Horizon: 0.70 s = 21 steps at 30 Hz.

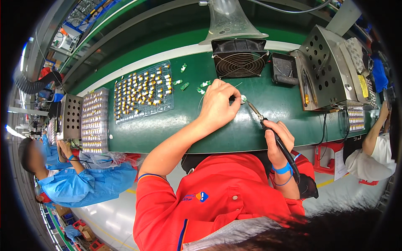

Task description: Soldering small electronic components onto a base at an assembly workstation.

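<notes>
My left hand (218, 101) is pinched over the green work surface, its fingertips on a small green-and-white circuit board (243, 99). Thin wire ends stick out beside those fingers. In my right hand (278, 140) is a soldering iron (286, 153), held like a pen by its black handle. Its metal tip points up and left, right beside the small board; whether they touch is too small to tell. Several loose little green boards (184, 86) lie beyond my left hand. Left of them sits a clear plastic tray (169, 104) filled with rows of small white-and-yellow parts.
A black fan (239, 58) with a wire guard stands at the back under a clear hood (228, 19). To its right are a black box (284, 69) and a perforated metal case (326, 67). Stacked part trays (94, 121) stand at left, near a person in blue (83, 180).
</notes>
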Tool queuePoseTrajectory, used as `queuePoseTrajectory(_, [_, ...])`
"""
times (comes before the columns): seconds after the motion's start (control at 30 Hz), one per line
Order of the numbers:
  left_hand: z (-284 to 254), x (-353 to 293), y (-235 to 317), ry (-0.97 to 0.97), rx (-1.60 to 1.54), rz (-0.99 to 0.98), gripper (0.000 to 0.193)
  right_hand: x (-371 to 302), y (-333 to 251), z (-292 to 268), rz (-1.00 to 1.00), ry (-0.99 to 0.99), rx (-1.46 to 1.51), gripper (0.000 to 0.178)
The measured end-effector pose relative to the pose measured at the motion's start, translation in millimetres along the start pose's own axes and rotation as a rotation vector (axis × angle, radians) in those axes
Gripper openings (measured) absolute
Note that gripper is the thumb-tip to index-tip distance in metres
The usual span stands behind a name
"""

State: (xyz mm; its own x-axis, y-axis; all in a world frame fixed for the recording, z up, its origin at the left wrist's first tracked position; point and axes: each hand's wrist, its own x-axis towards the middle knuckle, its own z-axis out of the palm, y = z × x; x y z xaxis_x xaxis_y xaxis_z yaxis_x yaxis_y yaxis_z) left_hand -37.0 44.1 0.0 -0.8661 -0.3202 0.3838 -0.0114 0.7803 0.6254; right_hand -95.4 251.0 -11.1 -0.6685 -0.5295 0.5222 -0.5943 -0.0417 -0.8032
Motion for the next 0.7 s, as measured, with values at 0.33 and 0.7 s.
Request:
queuePoseTrajectory(0.33, [1.8, -2.2, 4.4, 0.062, 0.110, 0.121, 0.006, 2.0, -2.3, 0.9, -0.015, -0.008, -0.001, 0.016])
queuePoseTrajectory(0.7, [4.4, -2.0, 4.0, 0.066, 0.123, 0.127, 0.009, 3.2, -2.5, 2.1, -0.007, 0.002, 0.009, 0.016])
